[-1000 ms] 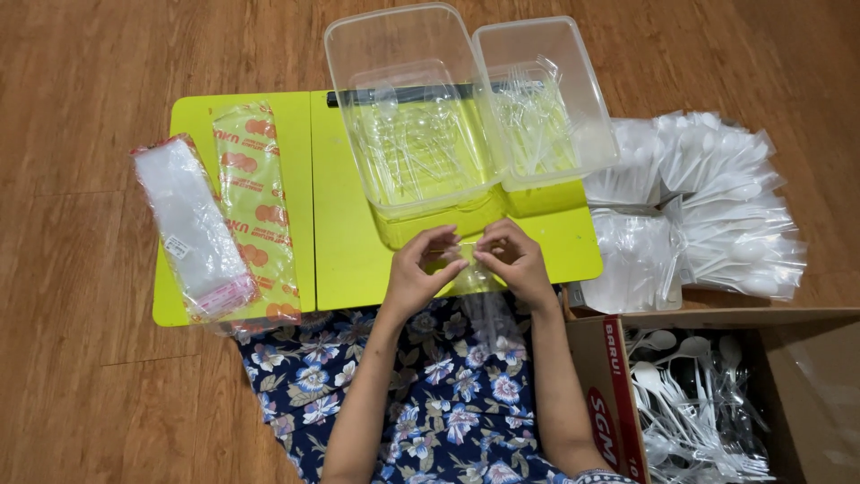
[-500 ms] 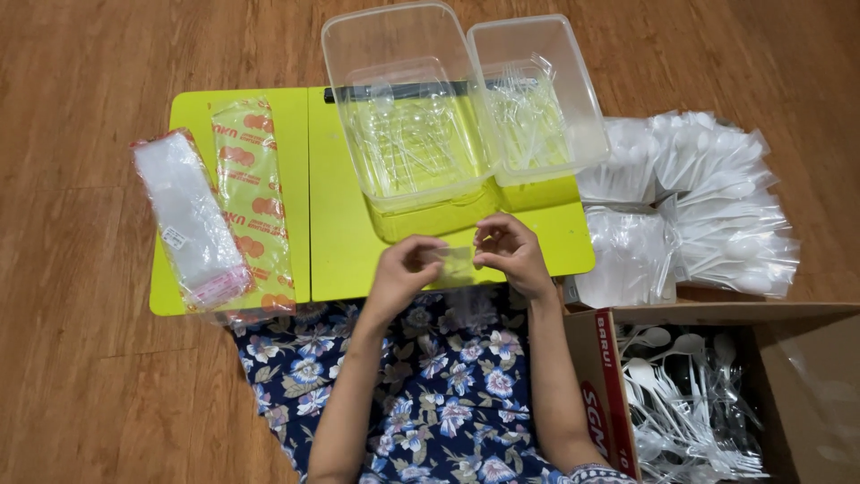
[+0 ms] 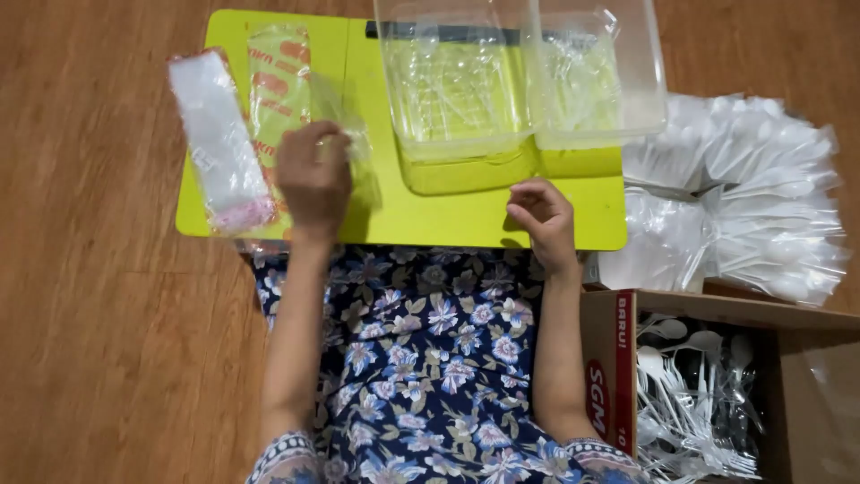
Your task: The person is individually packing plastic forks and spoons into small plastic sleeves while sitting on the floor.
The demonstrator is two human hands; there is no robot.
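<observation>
Half a second earlier both hands had been pressed close together at the near edge of the yellow-green lap table (image 3: 448, 215), working a small clear bag between them; by this moment they had parted. The left hand (image 3: 312, 179) had swung out to the left and lay over the near end of the orange-printed stack of plastic sleeves (image 3: 279, 81), its fingers curled. A thin clear plastic bag (image 3: 354, 148) trailed from beside that hand up and to the right across the table, though whether the fingers pinched it or merely touched it could not be told. The right hand (image 3: 542, 215) had stayed near the table's front edge, loosely curled with thumb and fingertips drawn close together, and nothing could be seen between them.

Both stacks of sleeves ran with their long axes away from the person, slightly tilted. The printed stack lay directly under and beyond the left hand, and the stack of clear sleeves with a pink end (image 3: 219, 134) lay just beside it, further left. So the left hand was much the nearer to the sleeves, while the right hand was well apart from them.

Just beyond the right hand stood two clear plastic tubs (image 3: 524, 72), side by side. Right of the table lay a heap of bagged white spoons (image 3: 761, 197), and a cardboard box of loose plastic cutlery (image 3: 699, 385) sat nearer the person.
</observation>
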